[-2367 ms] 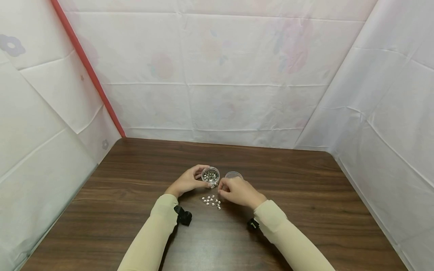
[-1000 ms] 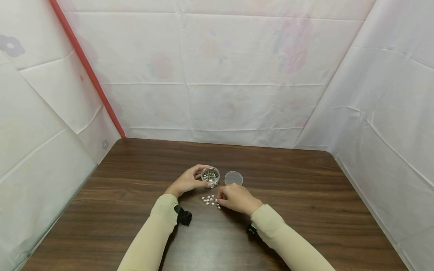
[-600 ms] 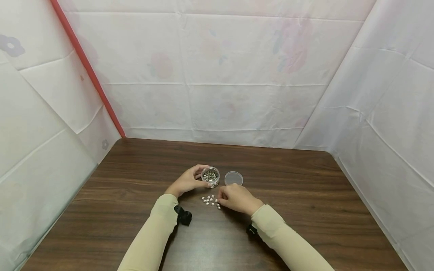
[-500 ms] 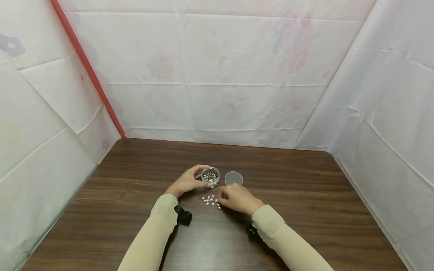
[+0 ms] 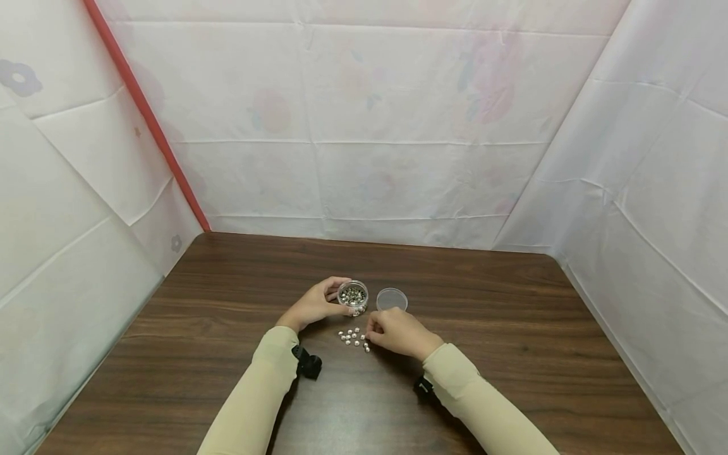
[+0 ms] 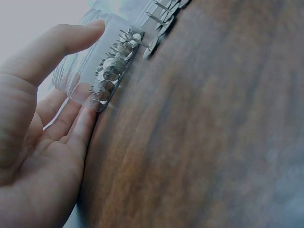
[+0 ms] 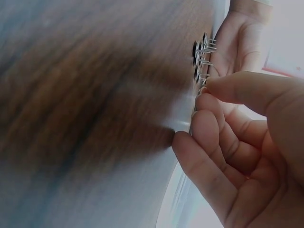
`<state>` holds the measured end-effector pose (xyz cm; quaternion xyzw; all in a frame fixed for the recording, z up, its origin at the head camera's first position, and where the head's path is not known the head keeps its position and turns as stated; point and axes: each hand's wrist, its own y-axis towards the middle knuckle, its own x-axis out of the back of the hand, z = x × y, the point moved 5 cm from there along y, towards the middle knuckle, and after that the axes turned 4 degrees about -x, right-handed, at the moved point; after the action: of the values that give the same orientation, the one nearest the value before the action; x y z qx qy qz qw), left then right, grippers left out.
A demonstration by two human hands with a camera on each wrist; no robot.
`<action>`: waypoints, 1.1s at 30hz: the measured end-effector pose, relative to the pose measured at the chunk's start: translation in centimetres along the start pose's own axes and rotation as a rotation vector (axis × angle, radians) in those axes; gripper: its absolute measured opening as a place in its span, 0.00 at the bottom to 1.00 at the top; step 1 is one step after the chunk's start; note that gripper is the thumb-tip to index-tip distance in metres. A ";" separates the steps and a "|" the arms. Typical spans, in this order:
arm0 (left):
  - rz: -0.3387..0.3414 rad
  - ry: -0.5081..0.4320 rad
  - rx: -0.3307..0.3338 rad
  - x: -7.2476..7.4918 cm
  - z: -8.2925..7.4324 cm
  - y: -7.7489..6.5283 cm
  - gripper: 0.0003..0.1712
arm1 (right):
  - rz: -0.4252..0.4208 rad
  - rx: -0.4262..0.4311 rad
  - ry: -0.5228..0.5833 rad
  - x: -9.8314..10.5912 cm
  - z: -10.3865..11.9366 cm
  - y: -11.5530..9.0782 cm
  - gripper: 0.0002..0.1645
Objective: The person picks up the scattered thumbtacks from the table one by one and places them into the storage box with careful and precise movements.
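My left hand [image 5: 314, 304] holds a small round clear jar [image 6: 88, 57] by its side, thumb at the front and fingers behind. Silver thumbtacks [image 6: 113, 69] fill the jar's lower part, seen through its wall. Several loose thumbtacks [image 5: 349, 337] lie in front of the jar, points up in the wrist views. To their right, my right hand [image 5: 400, 333] is low at the table, thumb and index finger pinched together at a thumbtack [image 7: 204, 88], mostly hidden by the fingertips. The other right fingers are bent, their tips by the tabletop.
A clear round lid [image 5: 392, 298] lies flat just beyond my right hand, right of the jar. All this is on a dark wood-grain table [image 5: 500, 354]. Pale patterned sheets [image 5: 364, 126] enclose its back and sides, with a red strip [image 5: 148, 114] at the back left corner.
From beside the jar, where it partly covered the lid, my right hand has come nearer me to the loose thumbtacks. It has barely moved over the last second. The left hand and jar stay put.
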<state>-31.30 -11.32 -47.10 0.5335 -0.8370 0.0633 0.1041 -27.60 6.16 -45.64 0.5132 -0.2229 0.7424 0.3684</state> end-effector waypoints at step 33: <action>0.006 0.015 -0.014 0.1 0.8 0.6 0.42 | -0.057 -0.015 0.133 0.7 -0.7 0.4 0.06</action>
<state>-31.97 -11.34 -47.89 0.5298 -0.8382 0.0617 0.1138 -28.47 6.61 -45.28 0.4663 -0.1886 0.7624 0.4071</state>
